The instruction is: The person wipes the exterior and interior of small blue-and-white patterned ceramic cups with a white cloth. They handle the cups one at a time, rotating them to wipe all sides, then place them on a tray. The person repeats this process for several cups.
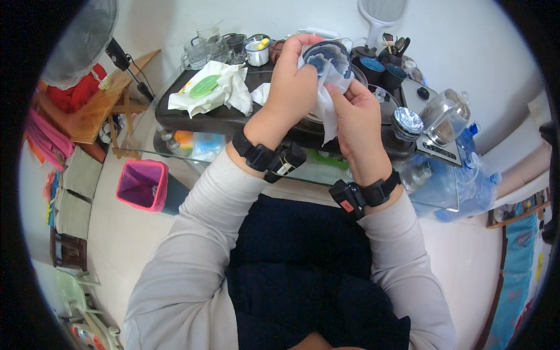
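Above the dark tea tray (188, 124), both hands hold up a blue-and-white patterned bowl (339, 54) whose inside faces me. My left hand (293, 74) grips its left rim, thumb bent in front. A white wipe (326, 103) is pressed against the bowl and hangs down below it. My right hand (356, 109) pinches the wipe with the thumb, its fingers behind at the bowl's lower right edge. The fingertips behind the bowl are partly hidden. To the left on the tray lies a wet wipes pack (205, 87) with a green lid, a wipe sticking out.
Glass mugs (214, 46) and a white enamel mug (257, 53) stand at the back left. A glass kettle (444, 118) and a silver faceted cup (407, 124) are at right. A pink-rimmed bin (142, 186) stands on the floor, with a fan (87, 39) at upper left.
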The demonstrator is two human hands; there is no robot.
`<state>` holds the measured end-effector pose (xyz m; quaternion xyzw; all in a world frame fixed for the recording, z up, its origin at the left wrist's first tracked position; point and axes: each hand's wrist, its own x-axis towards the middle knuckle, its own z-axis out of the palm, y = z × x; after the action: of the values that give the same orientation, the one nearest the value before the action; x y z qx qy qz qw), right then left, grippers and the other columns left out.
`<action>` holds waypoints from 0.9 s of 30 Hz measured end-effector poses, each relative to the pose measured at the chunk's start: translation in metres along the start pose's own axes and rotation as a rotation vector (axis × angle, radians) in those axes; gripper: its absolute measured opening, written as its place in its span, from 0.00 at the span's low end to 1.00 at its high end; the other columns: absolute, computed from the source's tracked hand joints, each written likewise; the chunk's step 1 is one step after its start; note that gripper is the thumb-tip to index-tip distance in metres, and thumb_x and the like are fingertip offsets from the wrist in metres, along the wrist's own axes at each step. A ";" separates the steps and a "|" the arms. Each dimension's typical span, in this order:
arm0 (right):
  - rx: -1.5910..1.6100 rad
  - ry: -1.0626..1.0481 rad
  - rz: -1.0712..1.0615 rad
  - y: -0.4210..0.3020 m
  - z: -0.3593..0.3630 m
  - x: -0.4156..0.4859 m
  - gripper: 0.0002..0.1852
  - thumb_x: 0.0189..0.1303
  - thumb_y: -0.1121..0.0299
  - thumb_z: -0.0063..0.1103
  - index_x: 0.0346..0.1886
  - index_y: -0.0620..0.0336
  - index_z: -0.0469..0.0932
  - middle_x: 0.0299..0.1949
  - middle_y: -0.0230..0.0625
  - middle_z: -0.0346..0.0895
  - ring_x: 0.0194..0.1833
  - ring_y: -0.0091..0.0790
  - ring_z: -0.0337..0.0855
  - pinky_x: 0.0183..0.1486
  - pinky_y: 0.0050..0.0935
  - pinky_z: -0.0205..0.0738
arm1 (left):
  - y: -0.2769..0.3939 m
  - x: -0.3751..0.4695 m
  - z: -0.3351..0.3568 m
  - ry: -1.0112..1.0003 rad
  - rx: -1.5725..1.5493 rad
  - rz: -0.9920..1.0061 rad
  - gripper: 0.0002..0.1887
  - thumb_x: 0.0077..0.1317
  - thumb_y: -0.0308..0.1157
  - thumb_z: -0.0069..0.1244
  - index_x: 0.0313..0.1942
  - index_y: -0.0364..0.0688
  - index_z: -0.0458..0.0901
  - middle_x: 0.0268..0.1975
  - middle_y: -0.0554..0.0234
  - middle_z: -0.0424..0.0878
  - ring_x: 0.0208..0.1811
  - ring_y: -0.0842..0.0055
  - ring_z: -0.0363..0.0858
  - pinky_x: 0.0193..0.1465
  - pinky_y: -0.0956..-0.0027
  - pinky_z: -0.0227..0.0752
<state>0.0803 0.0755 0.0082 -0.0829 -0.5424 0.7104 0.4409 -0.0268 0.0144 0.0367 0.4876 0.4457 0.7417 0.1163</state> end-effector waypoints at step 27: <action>-0.511 0.266 -0.275 -0.024 -0.053 0.031 0.11 0.67 0.69 0.60 0.36 0.71 0.82 0.25 0.38 0.82 0.28 0.22 0.76 0.34 0.29 0.72 | -0.003 -0.007 0.013 -0.371 -0.077 -0.178 0.23 0.68 0.23 0.53 0.63 0.33 0.73 0.55 0.61 0.83 0.54 0.80 0.80 0.57 0.73 0.75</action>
<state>0.1063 0.1349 0.0182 -0.2091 -0.6468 0.4678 0.5649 -0.0127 0.0188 0.0319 0.5697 0.4294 0.6425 0.2797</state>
